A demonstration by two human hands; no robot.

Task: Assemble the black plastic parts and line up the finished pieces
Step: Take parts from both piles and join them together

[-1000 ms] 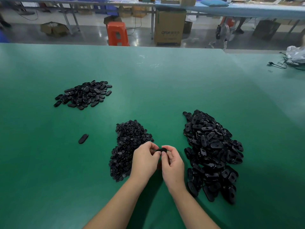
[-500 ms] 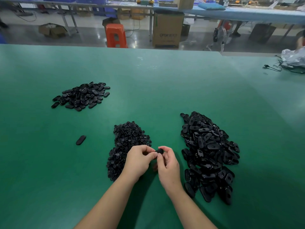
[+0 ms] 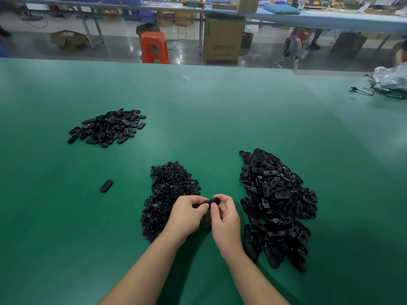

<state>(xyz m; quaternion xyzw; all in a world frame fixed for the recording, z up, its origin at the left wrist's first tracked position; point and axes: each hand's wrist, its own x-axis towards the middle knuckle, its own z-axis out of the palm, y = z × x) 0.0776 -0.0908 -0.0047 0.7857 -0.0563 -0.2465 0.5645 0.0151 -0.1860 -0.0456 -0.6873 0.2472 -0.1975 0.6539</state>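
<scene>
A small black plastic part (image 3: 212, 201) is pinched between both hands just above the green counter (image 3: 220, 111): the left hand (image 3: 187, 216) grips one end, the right hand (image 3: 225, 219) the other. To their left lies a heap of small round pieces (image 3: 169, 190), to their right a bigger heap of oval shells (image 3: 277, 203). A single finished oval (image 3: 106, 186) lies apart at left, with a pile of finished pieces (image 3: 108, 127) well beyond it.

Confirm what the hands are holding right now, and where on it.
One small black plastic part, held above the table: left hand pinches its left end, right hand its right end. Only its top edge shows between the fingertips.
</scene>
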